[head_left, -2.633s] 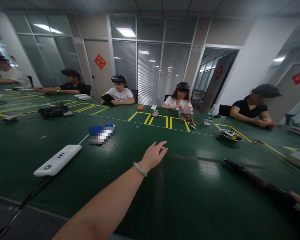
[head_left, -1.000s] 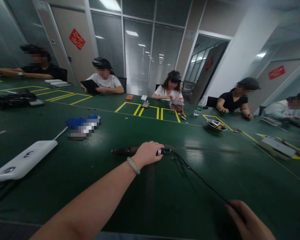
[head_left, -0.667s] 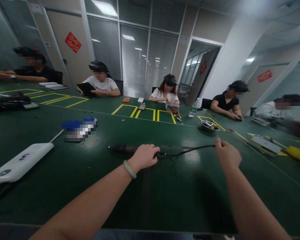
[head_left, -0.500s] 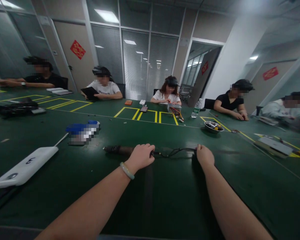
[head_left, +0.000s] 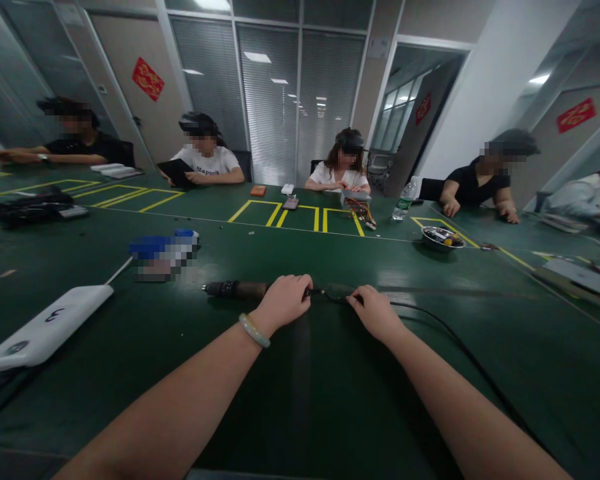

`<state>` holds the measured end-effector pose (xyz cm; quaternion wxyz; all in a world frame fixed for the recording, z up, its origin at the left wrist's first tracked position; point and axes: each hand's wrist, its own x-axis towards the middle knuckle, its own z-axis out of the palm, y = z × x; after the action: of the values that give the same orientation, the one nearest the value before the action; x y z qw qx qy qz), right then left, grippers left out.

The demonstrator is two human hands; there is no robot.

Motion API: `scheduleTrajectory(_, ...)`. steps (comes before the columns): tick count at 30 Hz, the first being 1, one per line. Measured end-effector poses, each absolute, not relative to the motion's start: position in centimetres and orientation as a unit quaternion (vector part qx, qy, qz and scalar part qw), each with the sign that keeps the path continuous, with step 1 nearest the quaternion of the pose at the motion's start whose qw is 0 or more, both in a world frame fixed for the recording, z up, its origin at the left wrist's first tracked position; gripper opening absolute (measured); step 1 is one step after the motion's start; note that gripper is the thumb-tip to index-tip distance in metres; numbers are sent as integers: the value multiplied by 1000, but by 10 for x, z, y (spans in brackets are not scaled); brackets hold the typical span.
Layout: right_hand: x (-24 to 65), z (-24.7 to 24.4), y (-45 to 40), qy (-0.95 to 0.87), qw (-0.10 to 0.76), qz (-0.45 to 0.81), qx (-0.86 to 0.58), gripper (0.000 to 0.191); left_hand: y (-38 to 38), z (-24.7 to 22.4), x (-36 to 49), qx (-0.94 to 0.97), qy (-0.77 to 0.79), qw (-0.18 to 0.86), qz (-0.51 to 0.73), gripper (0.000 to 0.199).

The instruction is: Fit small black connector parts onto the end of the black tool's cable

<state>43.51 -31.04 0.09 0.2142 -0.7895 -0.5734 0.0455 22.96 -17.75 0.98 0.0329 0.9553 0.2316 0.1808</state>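
Green tabletop [head_left: 360, 413] filling the foreground, smooth w/ a dull sheen. Over to the L, a white case [head_left: 75, 313], plastic-looking, long w/ rounded corners. And centre stage, the dark tool [head_left: 245, 289], lying on the table ahead of the wearer: slim cylinder, brownish barrel, black front collar, long axis side to side, approx. parallel to the near edge, nose pointing L, tail R. L hand [head_left: 285, 300] has it, fingers curled down over the rear half (thumb hard to make out). R hand [head_left: 375, 310], just beside, is pinching the black cord [head_left: 455, 337] betw. thumb & fingertips; cord's thin, flexible, curving away R. L wrist: pale-green bangle [head_left: 255, 331], smooth, rounded. Smallest: a shiny metal tip [head_left: 205, 288], tool's front.
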Motion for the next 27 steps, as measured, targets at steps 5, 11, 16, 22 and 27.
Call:
scheduleTrajectory(5, 431, 13, -320, -593, 235, 81, -766, 11, -178, 8, 231, 958, 221, 50, 173, 14)
scheduleTrajectory(11, 400, 20, -326, -661, 166, 71, -729, 5, -177, 8, 233, 963, 201, 59, 171, 12)
scheduleTrajectory(16, 393, 14, -323, -611, 217, 133, -749, 4, -179, 6, 234, 963, 181, 77, 185, 12)
scheduleTrajectory(22, 415, 13, -320, -559, 267, 106, -778, 3, -194, 7, 239, 967, 156, 89, 183, 12)
scheduleTrajectory(27, 411, 1, -314, -598, 280, 60, -748, 7, -196, 9, 241, 966, 171, 91, 172, 18)
